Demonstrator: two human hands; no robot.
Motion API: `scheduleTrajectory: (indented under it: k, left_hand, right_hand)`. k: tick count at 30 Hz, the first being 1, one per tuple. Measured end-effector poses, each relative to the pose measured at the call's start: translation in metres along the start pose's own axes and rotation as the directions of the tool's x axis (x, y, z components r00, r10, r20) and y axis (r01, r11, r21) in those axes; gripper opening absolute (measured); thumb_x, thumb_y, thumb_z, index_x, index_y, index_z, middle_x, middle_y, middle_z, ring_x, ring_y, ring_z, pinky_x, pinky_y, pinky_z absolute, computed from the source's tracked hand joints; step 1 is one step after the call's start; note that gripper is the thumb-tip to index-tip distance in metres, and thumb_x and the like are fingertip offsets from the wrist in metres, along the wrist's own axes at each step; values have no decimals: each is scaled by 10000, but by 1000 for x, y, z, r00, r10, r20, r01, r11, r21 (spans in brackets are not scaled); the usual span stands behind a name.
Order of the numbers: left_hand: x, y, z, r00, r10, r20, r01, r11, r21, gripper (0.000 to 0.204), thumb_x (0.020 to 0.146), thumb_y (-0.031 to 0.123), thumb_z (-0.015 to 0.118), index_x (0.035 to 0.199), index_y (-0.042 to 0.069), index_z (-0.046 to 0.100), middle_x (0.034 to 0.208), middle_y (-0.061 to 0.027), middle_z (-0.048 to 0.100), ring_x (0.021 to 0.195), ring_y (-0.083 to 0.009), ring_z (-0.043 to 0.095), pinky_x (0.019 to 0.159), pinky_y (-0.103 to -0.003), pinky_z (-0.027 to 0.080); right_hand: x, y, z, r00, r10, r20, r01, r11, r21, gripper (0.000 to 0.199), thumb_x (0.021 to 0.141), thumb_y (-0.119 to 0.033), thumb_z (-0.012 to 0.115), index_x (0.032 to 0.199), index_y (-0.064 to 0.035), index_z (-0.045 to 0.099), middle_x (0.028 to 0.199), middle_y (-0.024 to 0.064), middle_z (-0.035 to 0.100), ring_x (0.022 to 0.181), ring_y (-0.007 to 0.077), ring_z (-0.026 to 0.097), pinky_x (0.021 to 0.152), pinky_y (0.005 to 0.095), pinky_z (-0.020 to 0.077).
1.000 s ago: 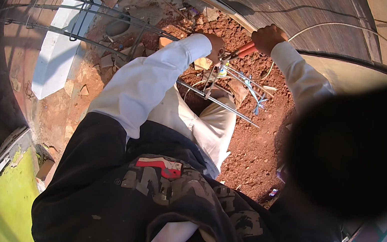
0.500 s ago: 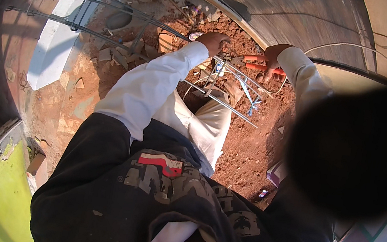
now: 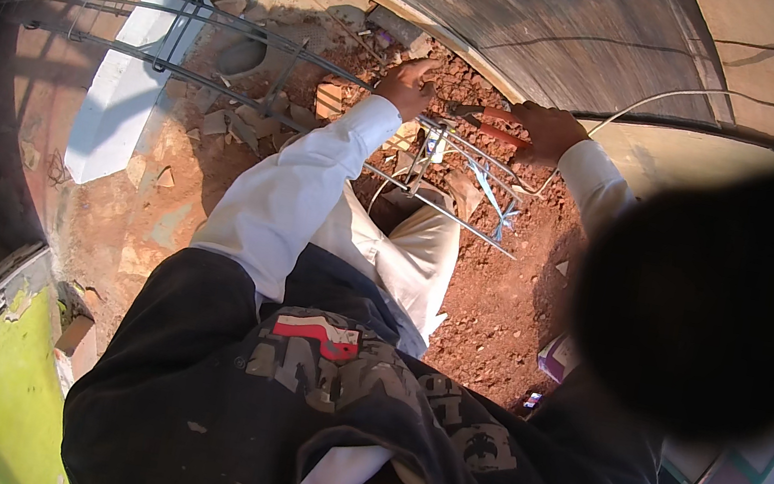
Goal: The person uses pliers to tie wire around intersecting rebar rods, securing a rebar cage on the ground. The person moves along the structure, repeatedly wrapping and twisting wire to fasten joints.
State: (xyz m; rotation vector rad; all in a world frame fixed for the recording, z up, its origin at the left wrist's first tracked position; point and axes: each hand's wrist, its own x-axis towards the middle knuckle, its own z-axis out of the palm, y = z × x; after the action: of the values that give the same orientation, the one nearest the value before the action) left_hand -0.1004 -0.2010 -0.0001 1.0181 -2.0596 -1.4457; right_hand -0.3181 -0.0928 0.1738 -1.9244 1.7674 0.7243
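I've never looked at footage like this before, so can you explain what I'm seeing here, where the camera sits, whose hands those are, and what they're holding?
There is no machine here, just a person working with bare hands. The single picture comes from a wide fisheye camera worn on that person's head, looking down, so straight edges curve and the rim is dark. The white sleeves reaching up from the dark vest are the person's own arms. The left hand grips the end of a long cage of steel rods that runs off to the left. The right hand holds pliers with red handles against that same end. Underneath is red soil scattered with broken stones, and a white block lies under the cage. A curved grey wall runs behind. The large dark blob at right is too blurred to identify.
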Motion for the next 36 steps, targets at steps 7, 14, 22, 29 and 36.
scheduleTrajectory:
  k: [7,14,22,29,36]
  left_hand:
    - [-64,7,-65,994,-89,-61,52,891,-451,435,895,14,546,1325,73,520,1230,-124,618,1087,-206,615,894,-308,502]
    - [-109,94,-124,958,235,-164,-286,746,-601,681,877,17,573,1484,71,270,1366,-190,487,1161,-274,565,903,-358,525]
    - [-223,131,-125,951,309,-7,-245,739,-628,548,902,47,559,1417,5,376,1349,-201,480,1200,-291,540,945,-374,497]
    - [-319,104,-34,941,311,131,-286,941,-182,376,871,116,684,1215,41,553,1105,-95,571,988,-176,593,756,-302,527]
    - [-345,142,-9,849,524,-63,-504,840,203,458,813,190,732,1208,66,535,979,-129,534,915,-321,563,797,-370,485]
  right_hand:
    - [-54,-23,-33,917,76,-392,-28,991,128,618,724,-334,696,1238,-80,464,1111,171,588,994,381,606,876,471,463]
    - [-74,-93,-50,603,-85,-794,233,970,73,601,705,-286,668,1197,4,479,911,160,576,844,344,603,734,412,486]
    - [-149,-220,60,681,207,-702,639,300,708,641,754,-173,663,1325,39,462,907,88,571,786,217,585,768,368,491]
    - [-229,-317,191,853,396,-340,488,-373,789,615,817,-251,622,1332,43,456,898,69,578,703,137,554,644,263,464]
    - [-271,-339,209,876,407,-258,454,-516,726,684,778,-317,571,1321,75,430,877,79,613,650,159,569,545,254,455]
